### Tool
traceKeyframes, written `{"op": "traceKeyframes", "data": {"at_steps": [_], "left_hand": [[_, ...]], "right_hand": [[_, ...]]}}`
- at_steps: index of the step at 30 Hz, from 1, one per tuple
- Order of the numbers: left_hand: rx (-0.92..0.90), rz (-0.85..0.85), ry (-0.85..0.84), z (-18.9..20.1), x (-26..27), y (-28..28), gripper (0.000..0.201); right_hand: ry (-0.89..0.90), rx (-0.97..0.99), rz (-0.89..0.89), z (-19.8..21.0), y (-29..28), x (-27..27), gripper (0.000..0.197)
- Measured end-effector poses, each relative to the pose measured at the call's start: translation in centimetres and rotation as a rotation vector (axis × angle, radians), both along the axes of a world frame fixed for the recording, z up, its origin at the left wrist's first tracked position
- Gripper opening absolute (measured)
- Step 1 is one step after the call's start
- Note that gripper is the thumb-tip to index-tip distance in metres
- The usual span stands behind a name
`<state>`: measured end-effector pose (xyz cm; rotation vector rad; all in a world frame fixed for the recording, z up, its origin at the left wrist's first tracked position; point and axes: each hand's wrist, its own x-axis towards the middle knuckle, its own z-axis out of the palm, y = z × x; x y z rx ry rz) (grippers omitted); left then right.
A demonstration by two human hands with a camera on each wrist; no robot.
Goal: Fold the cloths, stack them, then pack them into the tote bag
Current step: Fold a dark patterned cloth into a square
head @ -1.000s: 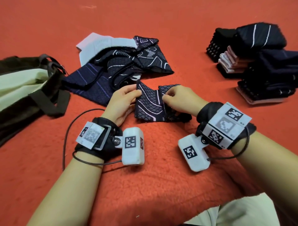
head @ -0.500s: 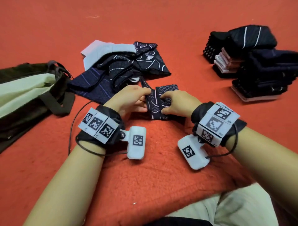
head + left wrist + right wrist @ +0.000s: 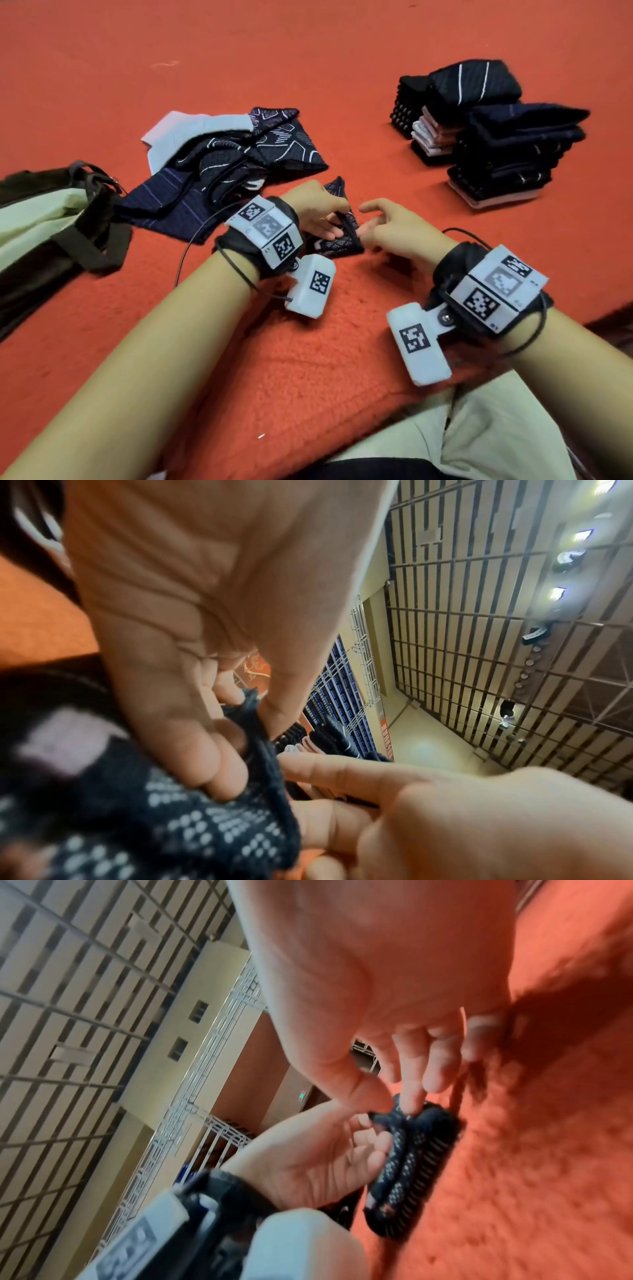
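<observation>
Head view, near to far: left hand (image 3: 317, 214) is pinching the upper edge of the small patterned cloth (image 3: 337, 240), thumb and fingers curled on it; right hand (image 3: 394, 229) is pinching the same edge from the other side. That cloth is resting folded on the red carpet (image 3: 342, 359), near its front edge. It looks light, soft and limp, so gripping at folded edges or corners should be keeping the layers together. Beyond are lying one loose heap (image 3: 226, 164) of unfolded cloths, one tote bag (image 3: 44, 233) at the left edge, and two folded stacks (image 3: 493, 144) far right.
</observation>
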<state>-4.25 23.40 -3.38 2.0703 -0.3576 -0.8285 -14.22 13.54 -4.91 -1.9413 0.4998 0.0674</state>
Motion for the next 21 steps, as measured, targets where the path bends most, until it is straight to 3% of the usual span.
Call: {"op": "traceKeyframes", "data": {"at_steps": [4, 7, 12, 15, 18, 21], "left_hand": [[0.01, 0.019, 0.031, -0.1, 0.2, -0.3, 0.017], [0.05, 0.007, 0.011, 0.5, 0.6, 0.1, 0.014], [0.092, 0.055, -0.36, 0.9, 2.9, 0.6, 0.018], [0.138, -0.02, -0.521, 0.9, 3.5, 0.2, 0.012], [0.347, -0.198, -0.55, 0.7, 3.8, -0.8, 0.035], [0.479, -0.263, -0.533, 0.4, 4.2, -1.5, 0.064]], "right_hand": [[0.069, -0.076, 0.013, 0.3, -0.5, 0.4, 0.047], [0.071, -0.207, 0.033, -0.2, -0.4, 1.1, 0.033], [0.099, -0.333, 0.103, -0.4, -0.2, 1.5, 0.017], [0.098, -0.362, 0.12, -0.4, -0.2, 1.4, 0.015], [0.099, -0.358, 0.12, -0.6, -0.3, 1.4, 0.018], [0.099, -0.366, 0.124, -0.7, -0.4, 1.4, 0.02]]}}
